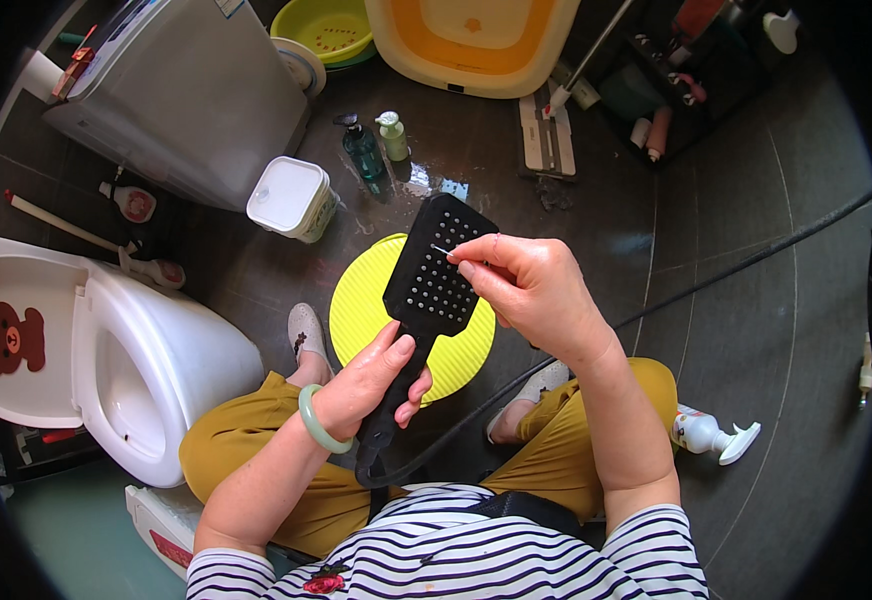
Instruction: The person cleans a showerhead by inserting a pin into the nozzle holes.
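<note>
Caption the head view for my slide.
Left hand grips a black shower head by its handle while the right hand holds a thin stick at its nozzles.

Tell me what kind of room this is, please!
It looks like a bathroom. There's a white toilet, a black shower head in the person's left hand, and a dark tiled floor.

At left I see a glossy white toilet [196,345] with a brown bear sticker [16,337]; farther off, a square, white-lidded plastic bucket [291,195] near a dark teal pump bottle [362,152]; at near right, a white plastic spray bottle [698,432].
</note>
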Motion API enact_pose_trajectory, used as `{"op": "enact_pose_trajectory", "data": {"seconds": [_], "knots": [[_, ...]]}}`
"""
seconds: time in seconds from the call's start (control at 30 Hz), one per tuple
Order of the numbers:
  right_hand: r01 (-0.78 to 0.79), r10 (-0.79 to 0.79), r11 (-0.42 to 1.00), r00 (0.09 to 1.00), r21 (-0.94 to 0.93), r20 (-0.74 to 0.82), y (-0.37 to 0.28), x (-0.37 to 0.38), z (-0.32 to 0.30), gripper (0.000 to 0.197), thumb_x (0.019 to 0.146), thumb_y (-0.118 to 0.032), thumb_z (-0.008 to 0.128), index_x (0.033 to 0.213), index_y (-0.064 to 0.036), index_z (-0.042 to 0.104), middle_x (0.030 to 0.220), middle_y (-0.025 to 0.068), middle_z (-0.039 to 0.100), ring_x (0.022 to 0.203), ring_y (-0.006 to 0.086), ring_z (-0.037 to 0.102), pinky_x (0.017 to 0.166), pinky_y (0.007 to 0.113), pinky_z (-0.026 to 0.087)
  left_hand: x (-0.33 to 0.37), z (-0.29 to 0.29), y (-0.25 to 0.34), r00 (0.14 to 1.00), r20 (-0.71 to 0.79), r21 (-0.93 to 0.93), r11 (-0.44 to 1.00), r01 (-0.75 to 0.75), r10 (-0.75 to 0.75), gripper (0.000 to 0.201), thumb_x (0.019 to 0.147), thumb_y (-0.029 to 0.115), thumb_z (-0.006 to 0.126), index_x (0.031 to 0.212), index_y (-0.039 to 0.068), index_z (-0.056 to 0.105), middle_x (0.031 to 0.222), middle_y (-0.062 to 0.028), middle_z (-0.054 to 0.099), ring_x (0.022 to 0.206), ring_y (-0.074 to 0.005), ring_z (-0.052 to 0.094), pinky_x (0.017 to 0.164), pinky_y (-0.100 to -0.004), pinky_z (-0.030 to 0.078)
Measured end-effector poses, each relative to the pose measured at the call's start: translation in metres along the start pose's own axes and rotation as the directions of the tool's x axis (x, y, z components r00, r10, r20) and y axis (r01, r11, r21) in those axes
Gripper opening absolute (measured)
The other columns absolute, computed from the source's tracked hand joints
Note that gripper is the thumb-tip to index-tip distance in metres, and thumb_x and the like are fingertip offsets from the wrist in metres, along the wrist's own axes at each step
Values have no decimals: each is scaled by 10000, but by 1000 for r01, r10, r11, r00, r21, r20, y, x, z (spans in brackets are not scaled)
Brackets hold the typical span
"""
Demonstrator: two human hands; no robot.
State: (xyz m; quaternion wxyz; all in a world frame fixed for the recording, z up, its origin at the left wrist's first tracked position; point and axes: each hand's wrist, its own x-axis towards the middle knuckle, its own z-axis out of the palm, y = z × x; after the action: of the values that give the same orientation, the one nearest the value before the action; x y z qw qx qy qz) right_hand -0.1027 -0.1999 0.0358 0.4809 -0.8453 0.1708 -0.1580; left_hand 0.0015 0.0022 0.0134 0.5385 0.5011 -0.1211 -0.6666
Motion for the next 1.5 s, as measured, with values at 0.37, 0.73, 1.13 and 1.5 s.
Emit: {"op": "enact_pose_trajectory", "data": {"seconds": [0.37, 0.73, 1.13, 1.5], "knots": [[217, -230, 834, 972, -507, 38, -4, -6, -3, 84, 820, -96, 678, 885, -53, 709, 721, 144, 675, 645, 300, 674, 575, 336, 531, 9, -8, -14, 998, -36, 263, 964, -33, 43, 294, 1055, 325, 406, 1214, 79, 386, 739, -72, 523, 543, -142, 503, 516, -254, 456], [154, -174, 883, 985, -443, -6, 2, -3, 3, 65, 850, -121, 639, 854, -63, 668, 716, 147, 664, 661, 319, 666, 601, 375, 531, 14, -6, -19, 972, -170, 365, 926, -91, 163, 410, 1037, 240, 453, 1391, 54, 361, 632, -19, 498, 444, -93, 450, 439, -233, 388], [-342, 265, 914, 910, 219, 318, 13, 17, -24, 163, 840, -126, 665, 894, 26, 687, 609, 66, 590, 505, 125, 562, 511, 278, 458, 9, -2, -14, 988, -85, 330, 940, -91, 126, 329, 1050, 269, 420, 1313, 76, 379, 704, -57, 523, 492, -121, 488, 461, -234, 415], [-92, 134, 966, 977, -243, 164, 8, 18, -17, 140, 850, -126, 657, 882, 4, 698, 599, 87, 607, 515, 157, 598, 507, 293, 464, 12, 1, -15, 975, -206, 487, 873, 33, 78, 489, 1028, 230, 477, 1459, 62, 318, 629, -26, 494, 441, -99, 456, 429, -246, 387]]}}
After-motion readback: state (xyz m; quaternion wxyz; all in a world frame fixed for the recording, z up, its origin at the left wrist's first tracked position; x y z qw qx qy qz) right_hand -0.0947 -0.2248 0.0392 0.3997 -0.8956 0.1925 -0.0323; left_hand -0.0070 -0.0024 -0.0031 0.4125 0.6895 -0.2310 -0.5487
